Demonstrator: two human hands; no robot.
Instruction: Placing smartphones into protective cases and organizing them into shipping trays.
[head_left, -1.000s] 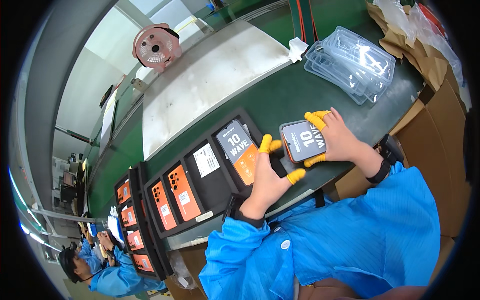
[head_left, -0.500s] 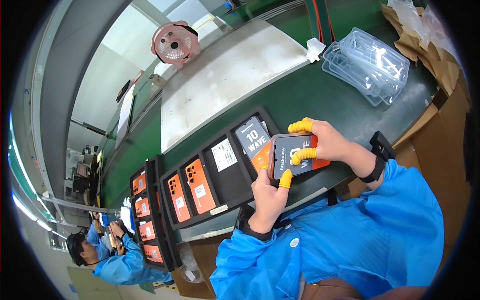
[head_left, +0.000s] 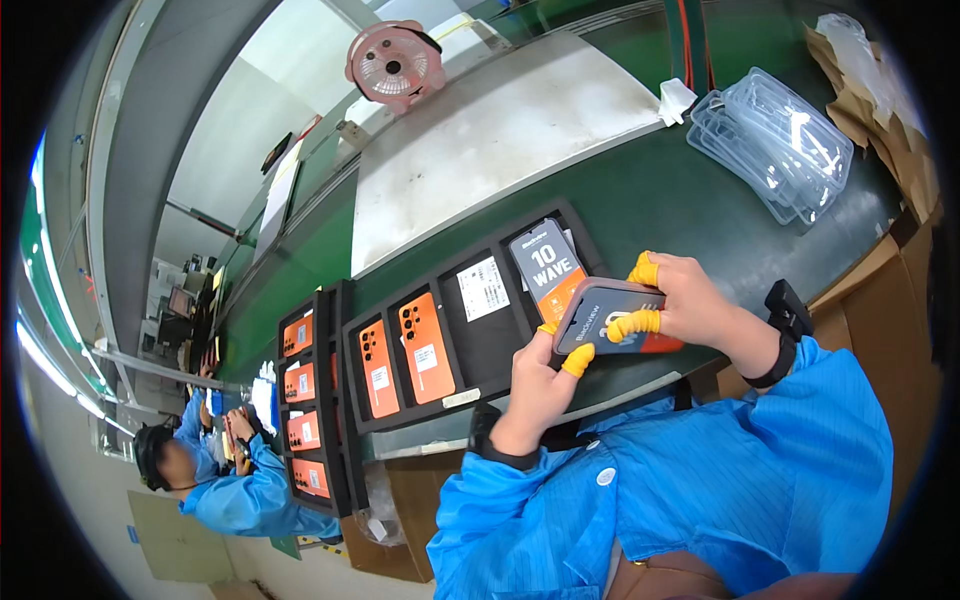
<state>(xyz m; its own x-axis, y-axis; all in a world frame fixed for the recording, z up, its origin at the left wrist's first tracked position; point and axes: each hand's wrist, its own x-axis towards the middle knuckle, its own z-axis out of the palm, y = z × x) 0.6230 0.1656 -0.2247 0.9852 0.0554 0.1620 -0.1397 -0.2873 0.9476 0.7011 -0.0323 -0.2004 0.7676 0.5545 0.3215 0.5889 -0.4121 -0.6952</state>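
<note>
Both my hands hold a smartphone (head_left: 592, 318) with a dark, printed screen face and a pinkish rim, tilted above the table's front edge. My left hand (head_left: 540, 395) grips its left end between yellow-capped thumb and finger. My right hand (head_left: 690, 300), also wearing yellow finger covers, is closed round the right end. Just behind lies a black compartment tray (head_left: 485, 355). In its right slot, a second phone (head_left: 545, 262) rests face up on something white. A white label sheet (head_left: 483, 288) lies in the slot beside it, and orange-backed phones (head_left: 425, 345) fill the left slots.
More black trays with orange phones (head_left: 300, 382) stand at left, near another person in blue (head_left: 240, 490). Behind are a white board (head_left: 500, 130) and a pink fan (head_left: 395, 65). Clear plastic trays (head_left: 775, 145) lie far right, beside a cardboard box (head_left: 870, 310).
The whole view has shifted, so the table things appear further right. The held phone has tilted, with its face seen more slantwise. Both hands keep their grip.
</note>
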